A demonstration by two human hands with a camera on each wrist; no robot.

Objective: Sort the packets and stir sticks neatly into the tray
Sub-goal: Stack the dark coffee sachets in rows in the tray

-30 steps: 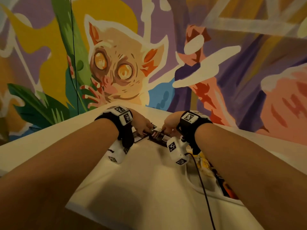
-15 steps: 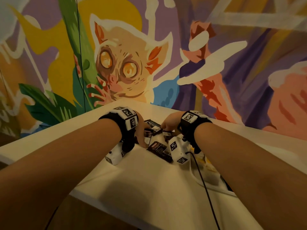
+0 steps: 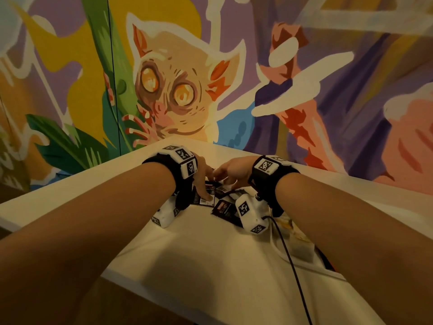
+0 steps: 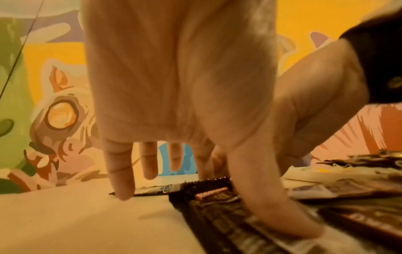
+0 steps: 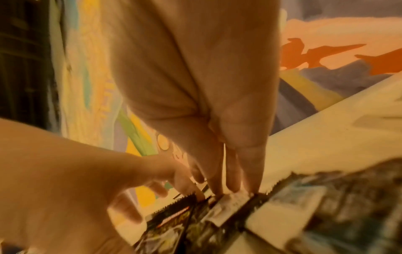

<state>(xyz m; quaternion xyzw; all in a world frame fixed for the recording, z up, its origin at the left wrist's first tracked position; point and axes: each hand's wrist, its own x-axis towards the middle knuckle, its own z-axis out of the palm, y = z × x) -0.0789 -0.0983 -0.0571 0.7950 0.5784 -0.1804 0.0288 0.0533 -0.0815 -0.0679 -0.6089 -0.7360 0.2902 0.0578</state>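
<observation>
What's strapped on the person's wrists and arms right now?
Bare forearms, no sleeves. Each wrist wears a black strap topped by a white block with black square markers. A white marker-tagged camera module hangs under each wrist; a thin black cable trails from the right one.

Dim warm yellow light; wrist views blurred, edges distorted.

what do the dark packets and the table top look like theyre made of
Dark packets: likely thin plastic or foil film, glossy, with printed lettering and a zigzag-cut end. Table: smooth matte off-white top, perhaps laminate or painted board; the pictures cannot settle which.
</observation>
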